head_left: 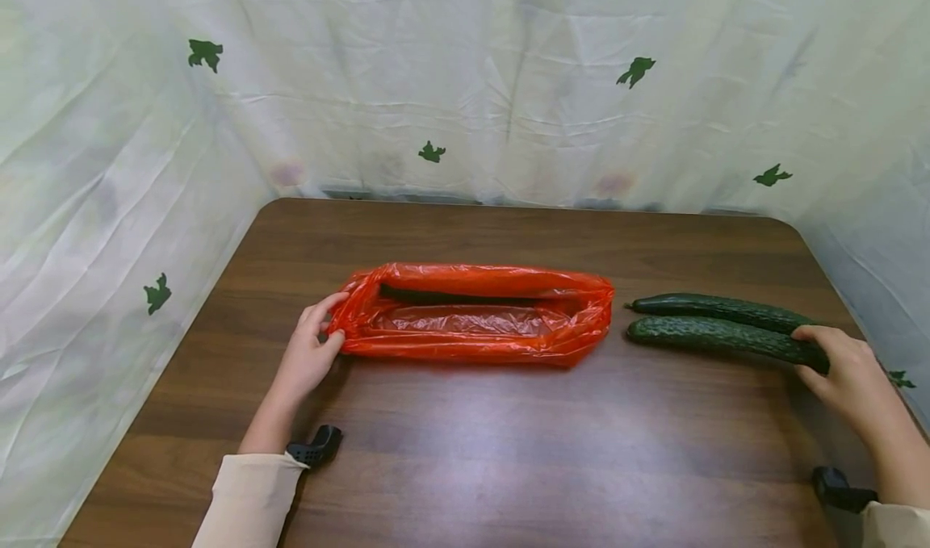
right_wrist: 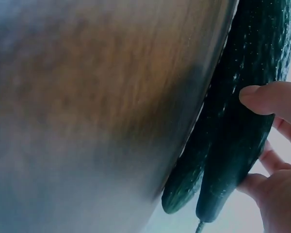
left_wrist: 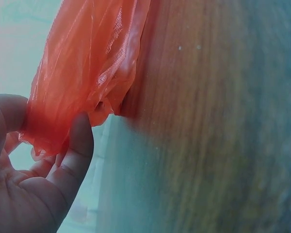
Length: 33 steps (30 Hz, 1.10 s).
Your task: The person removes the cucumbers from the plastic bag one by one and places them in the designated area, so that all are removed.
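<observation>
A red plastic bag [head_left: 465, 353] lies lengthwise on the table with its mouth spread upward. Inside, along its far side, shows a long dark green shape [head_left: 450, 296]. My left hand [head_left: 314, 346] pinches the bag's left end; in the left wrist view the red film [left_wrist: 82, 68] runs between thumb and fingers. To the right of the bag, two long dark green cucumbers lie side by side. Around the right end of the nearer cucumber [head_left: 726, 338] my right hand [head_left: 846, 374] curls thumb and fingers. The farther cucumber [head_left: 712, 304] is partly behind it.
The brown wooden table [head_left: 508, 451] has rounded far corners. A pale curtain [head_left: 465, 72] with green bird-like shapes hangs behind it and at both sides. Each wrist wears a black strapped device, such as the left wrist device [head_left: 317, 446].
</observation>
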{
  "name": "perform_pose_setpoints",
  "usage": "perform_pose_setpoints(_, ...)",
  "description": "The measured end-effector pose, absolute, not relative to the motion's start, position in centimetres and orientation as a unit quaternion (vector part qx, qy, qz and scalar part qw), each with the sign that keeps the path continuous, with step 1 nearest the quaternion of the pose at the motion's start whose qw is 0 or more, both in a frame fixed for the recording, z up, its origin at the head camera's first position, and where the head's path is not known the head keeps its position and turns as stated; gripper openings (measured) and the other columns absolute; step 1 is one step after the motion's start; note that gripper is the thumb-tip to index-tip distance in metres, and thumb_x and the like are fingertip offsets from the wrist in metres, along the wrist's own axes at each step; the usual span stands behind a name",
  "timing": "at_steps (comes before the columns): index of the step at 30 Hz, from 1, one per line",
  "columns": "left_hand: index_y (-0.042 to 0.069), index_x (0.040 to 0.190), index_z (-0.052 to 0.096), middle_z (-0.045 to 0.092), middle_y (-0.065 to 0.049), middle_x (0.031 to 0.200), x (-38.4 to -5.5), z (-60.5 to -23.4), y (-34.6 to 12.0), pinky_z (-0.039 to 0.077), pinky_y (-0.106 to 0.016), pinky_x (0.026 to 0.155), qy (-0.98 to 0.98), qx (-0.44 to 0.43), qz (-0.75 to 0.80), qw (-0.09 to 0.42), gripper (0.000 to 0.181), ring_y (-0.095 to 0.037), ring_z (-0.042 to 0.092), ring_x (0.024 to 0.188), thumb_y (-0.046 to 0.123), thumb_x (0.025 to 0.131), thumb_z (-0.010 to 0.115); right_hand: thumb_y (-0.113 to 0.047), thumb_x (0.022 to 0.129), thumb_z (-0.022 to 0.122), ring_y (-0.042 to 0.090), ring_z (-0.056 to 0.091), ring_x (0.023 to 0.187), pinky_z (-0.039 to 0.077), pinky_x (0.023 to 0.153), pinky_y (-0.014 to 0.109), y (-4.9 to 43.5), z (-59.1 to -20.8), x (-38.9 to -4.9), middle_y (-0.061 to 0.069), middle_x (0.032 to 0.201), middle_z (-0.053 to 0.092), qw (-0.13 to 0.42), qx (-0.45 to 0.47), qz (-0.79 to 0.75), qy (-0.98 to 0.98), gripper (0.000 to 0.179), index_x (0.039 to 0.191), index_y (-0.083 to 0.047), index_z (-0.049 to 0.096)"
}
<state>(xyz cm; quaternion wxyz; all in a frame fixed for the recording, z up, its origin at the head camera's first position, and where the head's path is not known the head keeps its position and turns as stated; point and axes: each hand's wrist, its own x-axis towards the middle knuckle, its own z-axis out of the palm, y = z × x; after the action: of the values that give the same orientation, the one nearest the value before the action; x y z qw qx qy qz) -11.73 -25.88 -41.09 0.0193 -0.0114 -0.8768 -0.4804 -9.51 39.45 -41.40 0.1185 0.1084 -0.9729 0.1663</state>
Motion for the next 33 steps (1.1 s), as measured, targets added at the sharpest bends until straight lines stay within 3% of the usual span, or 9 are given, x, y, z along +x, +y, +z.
perform_pose_setpoints(9,0.015,0.135,0.039,0.032,-0.018,0.121,-11.8,-41.0,-25.8,0.047,-0.035,0.044,-0.875,-0.017,-0.483,0.022,0.052,-0.028,0.046,0.076,-0.002,0.086,0.045,0.015,0.065,0.065,0.052,0.038,0.094,0.030,0.074,0.060,39.8,-42.0,-10.8,0.035,0.104,0.043,0.046,0.103,0.168,-0.979,0.047,0.107,0.014,0.045)
perform_pose_setpoints(18,0.015,0.134,0.039,0.032,-0.019,0.120,-11.7,-41.1,-25.8,0.047,-0.033,0.043,-0.878,-0.016,-0.477,0.021,0.052,-0.027,0.047,0.073,-0.002,0.086,0.045,0.002,0.071,0.068,0.052,0.036,0.100,0.029,0.077,0.061,39.4,-41.9,-11.0,0.033,0.110,0.042,0.019,0.084,0.163,-0.983,0.051,0.114,0.012,0.043)
perform_pose_setpoints(25,0.015,0.134,0.039,0.032,-0.019,0.120,-11.8,-41.1,-25.8,0.047,-0.033,0.042,-0.876,-0.018,-0.481,0.023,0.052,-0.028,0.046,0.075,-0.002,0.086,0.045,-0.011,0.082,0.063,0.052,0.037,0.099,0.028,0.077,0.061,37.0,-40.1,-11.0,0.033,0.111,0.043,0.051,0.112,0.179,-0.976,0.044,0.116,0.011,0.044)
perform_pose_setpoints(33,0.016,0.135,0.039,0.032,-0.018,0.120,-11.8,-41.1,-25.9,0.047,-0.034,0.043,-0.875,-0.018,-0.483,0.022,0.053,-0.029,0.046,0.079,-0.002,0.086,0.046,-0.007,0.080,0.065,0.046,0.042,0.100,0.032,0.078,0.057,32.7,-37.8,-12.1,0.028,0.111,0.048,0.094,0.176,0.188,-0.962,0.044,0.117,0.009,0.046)
